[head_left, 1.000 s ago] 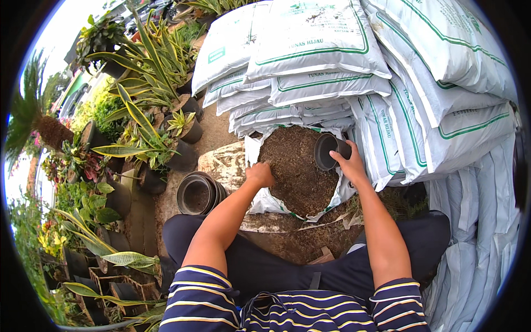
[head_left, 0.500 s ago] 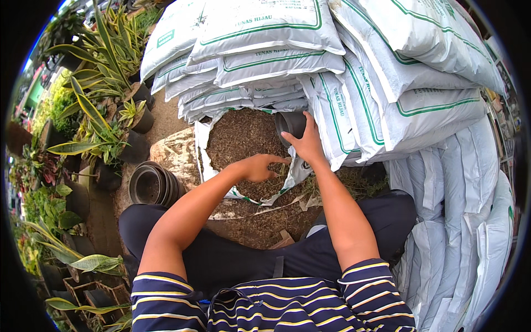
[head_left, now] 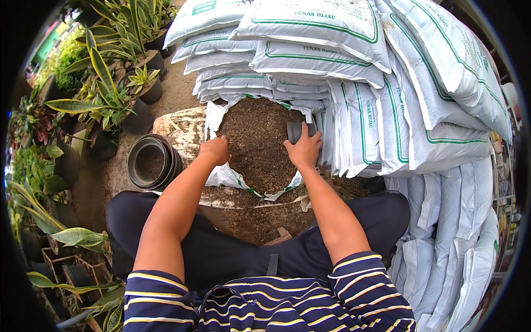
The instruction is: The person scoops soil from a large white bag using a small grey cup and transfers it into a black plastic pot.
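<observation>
Between my knees stands a white plastic bag, its top cut wide and dark, crumbly potting soil filling it. My right hand grips a small black plant pot, which is tilted over the right side of the soil. My thumb is on the near side of the pot and my fingers lie along its right. At the left edge of the opening, my left hand is closed, its fingers curled at the bag's rim. Those fingertips are partly hidden beneath the hand.
A stack of black pots stands beside my left knee. Full white sacks are piled beyond the open bag, and more sacks rise on the right. Potted snake plants line the far left.
My left hand has moved left from over the soil to the bag's left rim, and its pointing finger has curled in. My right hand still holds the pot, now turned over the soil.
</observation>
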`<state>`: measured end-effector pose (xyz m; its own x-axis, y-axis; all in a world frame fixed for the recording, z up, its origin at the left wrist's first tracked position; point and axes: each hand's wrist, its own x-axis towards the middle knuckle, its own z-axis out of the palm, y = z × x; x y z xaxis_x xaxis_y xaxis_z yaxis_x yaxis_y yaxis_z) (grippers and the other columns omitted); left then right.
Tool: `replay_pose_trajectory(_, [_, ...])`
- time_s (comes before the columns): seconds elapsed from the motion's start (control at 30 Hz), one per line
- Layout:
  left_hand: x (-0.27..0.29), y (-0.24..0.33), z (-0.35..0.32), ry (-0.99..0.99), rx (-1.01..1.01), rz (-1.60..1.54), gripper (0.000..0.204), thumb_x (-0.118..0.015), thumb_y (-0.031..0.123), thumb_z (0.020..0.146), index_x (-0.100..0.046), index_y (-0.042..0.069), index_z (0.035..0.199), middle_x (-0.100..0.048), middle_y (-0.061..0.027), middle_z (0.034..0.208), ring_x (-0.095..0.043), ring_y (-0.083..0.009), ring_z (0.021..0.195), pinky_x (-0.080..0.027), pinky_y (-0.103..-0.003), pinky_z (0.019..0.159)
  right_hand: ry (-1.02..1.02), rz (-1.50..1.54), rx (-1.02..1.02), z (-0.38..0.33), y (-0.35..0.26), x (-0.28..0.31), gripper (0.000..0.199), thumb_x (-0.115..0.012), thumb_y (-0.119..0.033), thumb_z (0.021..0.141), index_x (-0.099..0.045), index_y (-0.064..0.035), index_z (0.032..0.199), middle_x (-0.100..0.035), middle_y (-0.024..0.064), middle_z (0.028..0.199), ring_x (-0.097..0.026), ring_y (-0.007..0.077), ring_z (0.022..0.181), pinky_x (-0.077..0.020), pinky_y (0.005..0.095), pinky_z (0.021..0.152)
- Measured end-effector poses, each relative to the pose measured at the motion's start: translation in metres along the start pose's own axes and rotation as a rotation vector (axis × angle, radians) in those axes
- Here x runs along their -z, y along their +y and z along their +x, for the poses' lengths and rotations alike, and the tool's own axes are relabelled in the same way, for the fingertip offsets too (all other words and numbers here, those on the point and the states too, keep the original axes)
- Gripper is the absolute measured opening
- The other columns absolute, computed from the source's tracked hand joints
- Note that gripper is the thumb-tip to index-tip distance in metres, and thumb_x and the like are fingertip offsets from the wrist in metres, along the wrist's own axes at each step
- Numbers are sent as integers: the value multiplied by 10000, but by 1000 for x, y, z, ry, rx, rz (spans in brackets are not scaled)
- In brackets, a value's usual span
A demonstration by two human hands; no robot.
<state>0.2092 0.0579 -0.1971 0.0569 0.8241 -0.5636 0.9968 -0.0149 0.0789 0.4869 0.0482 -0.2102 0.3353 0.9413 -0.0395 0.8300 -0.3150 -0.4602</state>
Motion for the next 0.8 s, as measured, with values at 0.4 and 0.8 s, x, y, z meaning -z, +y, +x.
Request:
replay_pose_trajectory(0.4, [-19,-3,25,151,-265,-72,460,-631,210,954,-484,37,1355,-612,-208,1317,-635,-400,1217,-537,-505,998,1,78,227,1,-25,5,1002,-891,-269,736,-363,-161,1581,-385,249,1417,-460,498,1294,-436,546,1104])
replay_pose_trajectory(0.8, [-6,71,53,511,-470,-45,616,-734,183,882,-479,92,1435,-507,-149,1408,-505,-365,1338,-516,-508,1040,110,228,433,8,3,52,1040,-931,-207,746,-314,-108,1577,-389,218,1441,-468,432,1323,-436,497,1114])
